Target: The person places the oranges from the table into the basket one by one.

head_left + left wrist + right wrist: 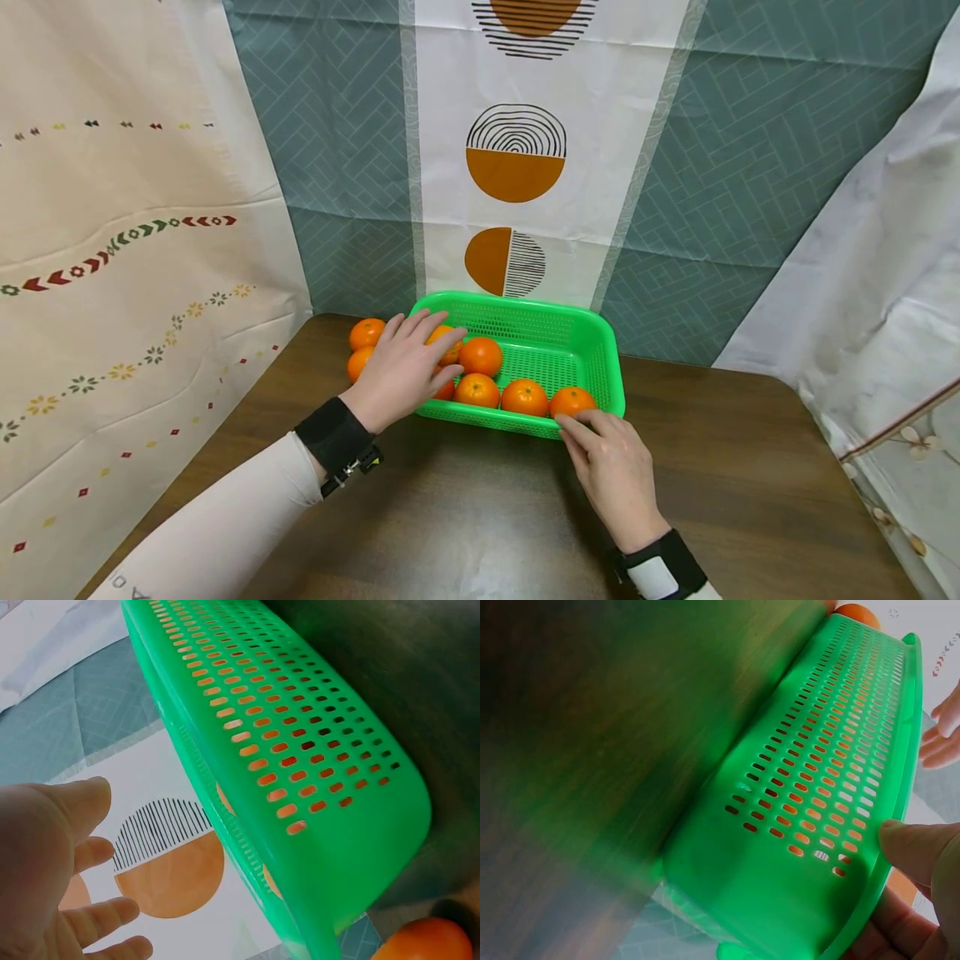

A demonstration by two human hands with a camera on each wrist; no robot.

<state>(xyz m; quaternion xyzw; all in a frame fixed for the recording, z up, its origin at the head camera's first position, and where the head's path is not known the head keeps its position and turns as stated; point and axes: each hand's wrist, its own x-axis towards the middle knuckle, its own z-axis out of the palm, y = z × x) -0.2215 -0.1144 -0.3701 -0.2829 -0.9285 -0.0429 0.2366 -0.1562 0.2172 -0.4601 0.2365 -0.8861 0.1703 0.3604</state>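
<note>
A green plastic basket (pixel 517 304) with slotted walls stands at the far side of the table, several oranges (pixel 477 390) in it along the near wall and left end. My left hand (pixel 405 362) is over the basket's left part, fingers spread, holding nothing; it partly hides the oranges beneath. In the left wrist view its fingers (pixel 105 919) stand apart from the basket. My right hand (pixel 617 462) pinches the near rim close to the right corner. In the right wrist view the thumb (pixel 911 844) lies on the outside of the rim and the fingers are on the inner side.
Two oranges (pixel 367 333) lie on the brown wooden table (pixel 465 508), just left of the basket. A patterned cloth (pixel 517 83) hangs right behind the basket. Pale cloths hang along the left and right sides of the table.
</note>
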